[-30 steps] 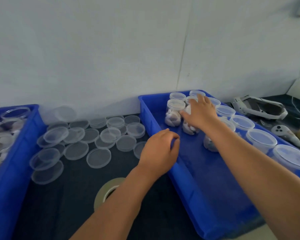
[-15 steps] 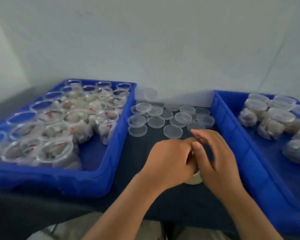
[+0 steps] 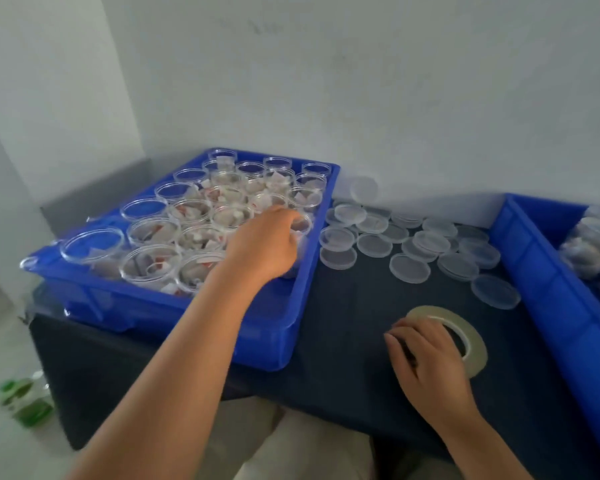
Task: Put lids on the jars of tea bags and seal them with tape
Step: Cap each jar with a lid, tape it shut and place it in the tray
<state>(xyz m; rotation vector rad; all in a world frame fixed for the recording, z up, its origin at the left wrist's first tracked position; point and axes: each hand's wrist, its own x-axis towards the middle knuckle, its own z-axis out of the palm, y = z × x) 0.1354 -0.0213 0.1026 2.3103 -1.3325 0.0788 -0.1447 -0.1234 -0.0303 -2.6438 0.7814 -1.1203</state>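
Note:
Several open clear jars of tea bags [image 3: 153, 233] fill the left blue bin [image 3: 278, 327]. My left hand [image 3: 264, 245] reaches into that bin, its fingers curled around a jar [image 3: 301, 226] by the bin's right wall. Loose clear lids [image 3: 409, 268] lie scattered on the dark table between the bins. A beige tape roll [image 3: 471, 337] lies flat nearer to me. My right hand [image 3: 426, 362] rests on the roll's left side with the fingers bent over it, hiding part of the ring.
A second blue bin [image 3: 541, 271] at the right holds lidded jars [image 3: 589, 251], blurred at the frame's edge. The dark tablecloth [image 3: 343, 323] ends close to my lap. A green bottle [image 3: 25, 400] stands on the floor at the left. A white wall backs the table.
My view swung from the right bin to the left one. Both hands met at the tape roll; now the left hand has gone into the left bin while the right stays on the roll.

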